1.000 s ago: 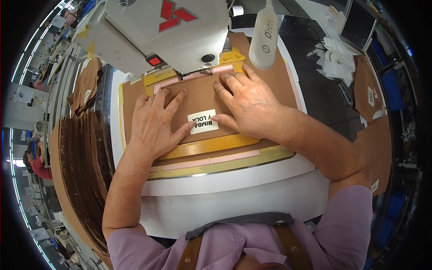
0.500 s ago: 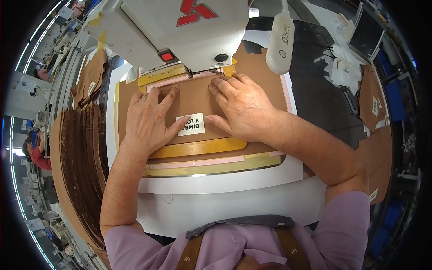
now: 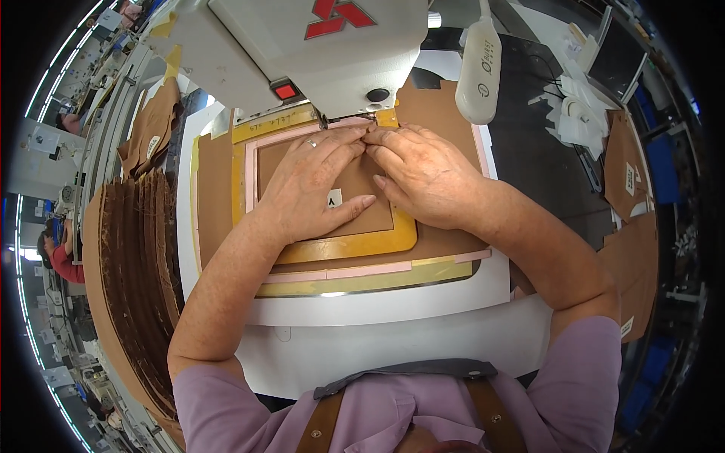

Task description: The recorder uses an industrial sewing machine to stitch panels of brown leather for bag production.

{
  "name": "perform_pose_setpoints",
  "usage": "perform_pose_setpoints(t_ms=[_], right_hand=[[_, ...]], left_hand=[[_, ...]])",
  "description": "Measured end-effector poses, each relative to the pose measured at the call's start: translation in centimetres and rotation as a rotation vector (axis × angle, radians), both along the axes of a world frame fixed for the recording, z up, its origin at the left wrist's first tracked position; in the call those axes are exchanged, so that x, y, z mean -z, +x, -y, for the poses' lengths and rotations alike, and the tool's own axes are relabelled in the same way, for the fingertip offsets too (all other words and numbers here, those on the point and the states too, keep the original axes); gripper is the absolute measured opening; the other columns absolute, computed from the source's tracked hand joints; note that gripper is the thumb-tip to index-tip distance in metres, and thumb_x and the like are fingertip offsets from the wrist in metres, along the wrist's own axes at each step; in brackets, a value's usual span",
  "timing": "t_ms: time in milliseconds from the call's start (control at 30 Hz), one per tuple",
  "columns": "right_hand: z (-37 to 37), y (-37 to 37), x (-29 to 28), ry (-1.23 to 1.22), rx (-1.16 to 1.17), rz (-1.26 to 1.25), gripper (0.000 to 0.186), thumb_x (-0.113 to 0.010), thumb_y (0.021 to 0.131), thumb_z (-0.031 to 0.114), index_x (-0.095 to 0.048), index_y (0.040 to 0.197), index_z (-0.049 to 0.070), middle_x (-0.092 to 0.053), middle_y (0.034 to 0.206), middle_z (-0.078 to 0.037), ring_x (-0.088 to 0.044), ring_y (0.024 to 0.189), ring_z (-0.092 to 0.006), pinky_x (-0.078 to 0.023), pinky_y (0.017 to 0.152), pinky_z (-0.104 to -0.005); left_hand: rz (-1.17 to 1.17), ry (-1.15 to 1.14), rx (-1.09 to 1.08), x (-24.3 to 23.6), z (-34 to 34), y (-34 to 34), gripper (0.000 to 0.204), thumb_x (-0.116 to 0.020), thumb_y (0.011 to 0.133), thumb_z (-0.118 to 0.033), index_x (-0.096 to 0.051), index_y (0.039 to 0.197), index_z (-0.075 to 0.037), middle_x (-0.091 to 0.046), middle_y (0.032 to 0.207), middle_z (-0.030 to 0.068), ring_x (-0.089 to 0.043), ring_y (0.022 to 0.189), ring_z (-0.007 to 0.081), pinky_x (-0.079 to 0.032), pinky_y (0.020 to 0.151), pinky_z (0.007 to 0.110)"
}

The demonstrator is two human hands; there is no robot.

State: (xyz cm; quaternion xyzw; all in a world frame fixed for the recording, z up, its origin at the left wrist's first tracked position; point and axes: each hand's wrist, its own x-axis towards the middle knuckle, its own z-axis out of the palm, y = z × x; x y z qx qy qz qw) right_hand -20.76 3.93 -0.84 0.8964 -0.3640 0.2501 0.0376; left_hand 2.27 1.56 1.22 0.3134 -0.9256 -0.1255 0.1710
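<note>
Two hands lying flat on a brown leather panel (image 3: pixel 355 196), none closing around anything: left hand (image 3: pixel 313 185) spread palm-down with fingers extended, right hand (image 3: pixel 427 174) likewise flat, fingertips of both meeting just under the sewing machine head (image 3: pixel 317 45). Pressing rather than gripping, so grip wide open on both sides. Covering much of the panel's middle; white label (image 3: pixel 334 199) peeking out between thumb and palm, mostly hidden. Needle area hidden behind the fingertips and the machine's overhang, not readable. Panel sitting inside a pink-and-yellow clamp frame (image 3: pixel 355 245), directly beneath both palms, touching them. Frame resting on a larger brown sheet (image 3: pixel 215 189) on the white surface (image 3: pixel 393 302). Standing on edge to the left, a stack of brown cut pieces (image 3: pixel 136 279), partly bending with the lens. Hanging beside the machine at upper right, a white lamp (image 3: pixel 479 64), its top cut off. Blurring toward the rim, other workstations and a person in red (image 3: pixel 60 260) at far left.
</note>
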Motion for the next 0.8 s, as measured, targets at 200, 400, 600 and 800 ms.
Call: perform_pose_setpoints(t_ms=[200, 400, 600, 800], right_hand=[[-2.1, -1.4, -2.9, 0.076, -0.137, 0.047, 0.019, -0.074, 0.084, 0.025, -0.069, 0.085, 0.007, -0.067, 0.089, -0.008, -0.066, 0.091, -0.0253, -0.05, 0.085, -0.0361], [-4.9, -1.3, -3.0, 0.067, -0.214, -0.03, 0.026, -0.08, 0.079, 0.032, -0.071, 0.087, 0.008, -0.07, 0.098, -0.007, -0.067, 0.098, -0.0225, -0.051, 0.086, -0.0368], [-5.1, -1.5, -2.5, 0.113, -0.205, 0.026, 0.031, -0.082, 0.075, 0.034, -0.072, 0.09, 0.009, -0.069, 0.107, -0.008, -0.065, 0.106, -0.0223, -0.052, 0.087, -0.0374], [-5.6, -1.6, -3.0, 0.14, -0.199, 0.037, 0.031, -0.082, 0.076, 0.036, -0.073, 0.09, 0.01, -0.066, 0.106, -0.008, -0.064, 0.104, -0.0236, -0.052, 0.084, -0.0376]], left_hand=[[0.023, -0.129, 0.004, 1.0, 0.1, -0.4, 0.064, -0.072, 0.083, -0.039, -0.058, 0.136, -0.005, -0.055, 0.144, 0.013, -0.05, 0.133, 0.0332, -0.038, 0.113, 0.048], [0.065, -0.15, 0.003, 0.7, -0.1, -0.7, 0.063, -0.067, 0.085, -0.041, -0.058, 0.138, -0.007, -0.056, 0.144, 0.0115, -0.047, 0.134, 0.032, -0.036, 0.113, 0.049], [0.114, -0.151, -0.034, 0.6, 0.0, -0.8, 0.066, -0.067, 0.084, -0.041, -0.054, 0.14, -0.008, -0.055, 0.144, 0.0113, -0.047, 0.134, 0.0326, -0.036, 0.111, 0.05], [0.067, -0.126, -0.002, 1.3, 0.2, -0.6, 0.072, -0.066, 0.081, -0.044, -0.054, 0.141, -0.005, -0.051, 0.148, 0.0143, -0.045, 0.136, 0.0352, -0.036, 0.113, 0.052]])
